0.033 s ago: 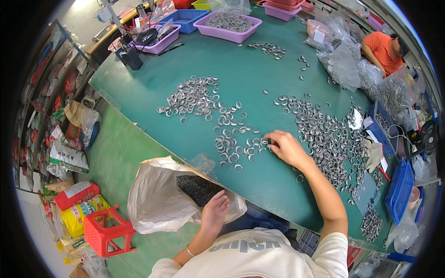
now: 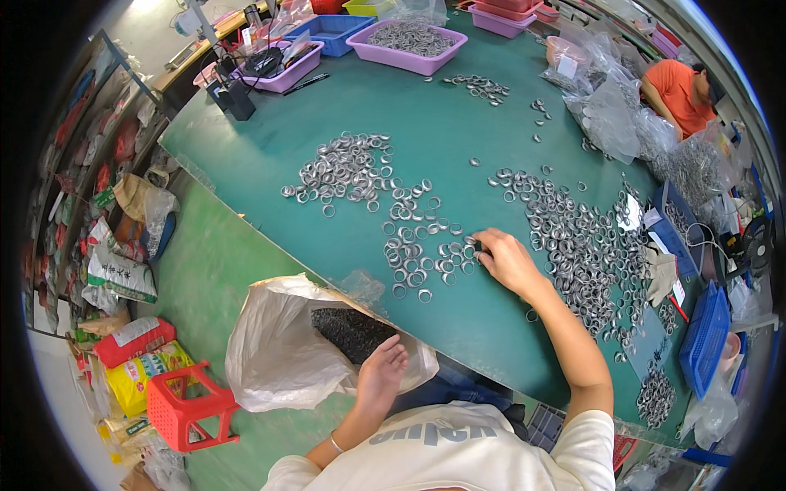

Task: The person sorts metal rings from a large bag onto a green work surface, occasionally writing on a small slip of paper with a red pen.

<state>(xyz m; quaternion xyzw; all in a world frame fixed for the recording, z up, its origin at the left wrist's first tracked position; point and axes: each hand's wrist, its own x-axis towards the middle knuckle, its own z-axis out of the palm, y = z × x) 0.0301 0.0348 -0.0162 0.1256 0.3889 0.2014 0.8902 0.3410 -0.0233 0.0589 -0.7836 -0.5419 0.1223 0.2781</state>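
The right hand (image 2: pixel 509 263) rests on the green desk (image 2: pixel 458 147), fingers bent and touching small metal rings (image 2: pixel 413 262) at its 9 o'clock; the left hand (image 2: pixel 381 372) hangs released over the white bag (image 2: pixel 274 360); better sweep few rings gently toward the edge

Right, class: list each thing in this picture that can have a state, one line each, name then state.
right hand: on the green table, fingertips at loose metal rings
left hand: open, over the white plastic bag
white plastic bag: open, dark small parts inside
purple tray: filled with rings
red stool: upright, on the floor
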